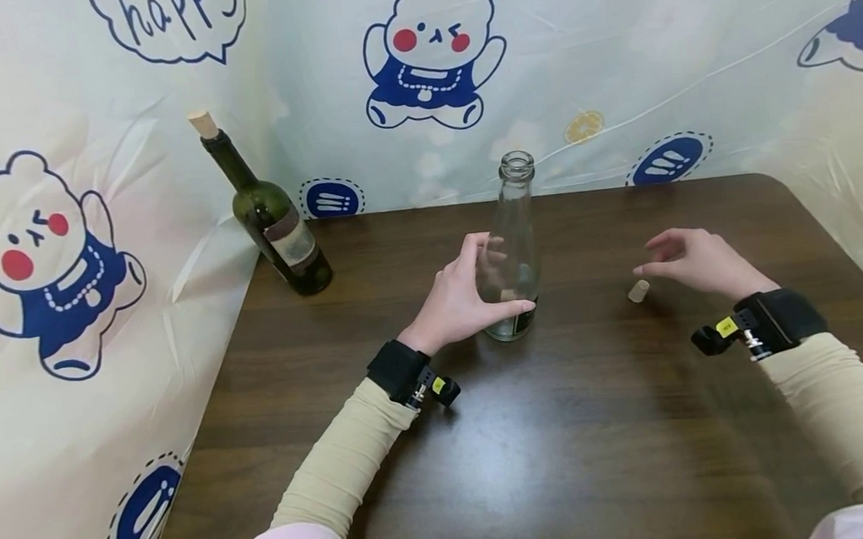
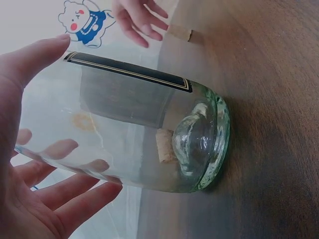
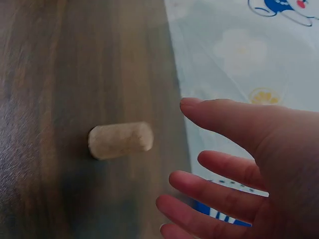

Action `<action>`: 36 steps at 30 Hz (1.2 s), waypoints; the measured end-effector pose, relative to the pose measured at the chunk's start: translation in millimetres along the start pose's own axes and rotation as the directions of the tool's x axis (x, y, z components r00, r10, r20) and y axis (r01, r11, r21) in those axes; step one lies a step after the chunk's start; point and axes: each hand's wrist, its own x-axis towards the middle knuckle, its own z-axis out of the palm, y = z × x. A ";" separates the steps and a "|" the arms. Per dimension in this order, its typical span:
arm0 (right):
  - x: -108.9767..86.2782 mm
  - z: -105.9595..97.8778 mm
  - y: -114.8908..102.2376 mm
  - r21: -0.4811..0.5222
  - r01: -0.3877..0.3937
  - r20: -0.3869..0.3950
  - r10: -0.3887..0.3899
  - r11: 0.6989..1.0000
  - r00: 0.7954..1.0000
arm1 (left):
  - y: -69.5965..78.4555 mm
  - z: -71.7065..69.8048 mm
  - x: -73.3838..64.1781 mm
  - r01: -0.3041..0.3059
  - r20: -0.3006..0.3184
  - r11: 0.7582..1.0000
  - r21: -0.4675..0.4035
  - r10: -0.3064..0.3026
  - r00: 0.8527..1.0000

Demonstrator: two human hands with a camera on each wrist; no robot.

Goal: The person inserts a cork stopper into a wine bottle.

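My left hand (image 1: 456, 297) grips a clear glass bottle (image 1: 514, 222) low on its body, thumb in front and fingers round the far side. The bottle stands upright with its mouth uncovered; a black label (image 2: 129, 70) shows near its base. Through the glass beside the raised base appears a cork-like piece (image 2: 166, 145). Off to the right, a small cork (image 3: 121, 140) stands on end on the table. Just above and right of that cork hovers my right hand (image 1: 702, 263), thumb and fingers apart, with nothing between them.
A green wine bottle (image 1: 278, 222) with a cork stopper (image 1: 203, 124) in its mouth stands at the table's back left. Behind the dark wooden table (image 1: 490, 466) hangs a printed curtain (image 1: 298, 78), close to its rear edge and left side.
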 end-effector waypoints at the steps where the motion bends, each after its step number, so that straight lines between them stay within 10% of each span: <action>1: 1.1 1.7 1.7 -0.002 -0.001 0.009 0.001 1.000 1.000 | 0.2 0.0 0.0 0.000 0.000 1.000 -0.001 0.000 1.000; 21: 10.2 36.1 3.5 -0.013 -0.060 0.156 0.061 0.998 0.986 | -0.9 0.0 -0.5 -0.006 0.000 1.000 0.013 0.006 1.000; 36: 11.0 17.7 -32.4 0.016 0.041 -0.048 -0.040 0.999 0.998 | -0.7 0.3 -0.9 -0.002 -0.003 1.000 0.020 0.003 1.000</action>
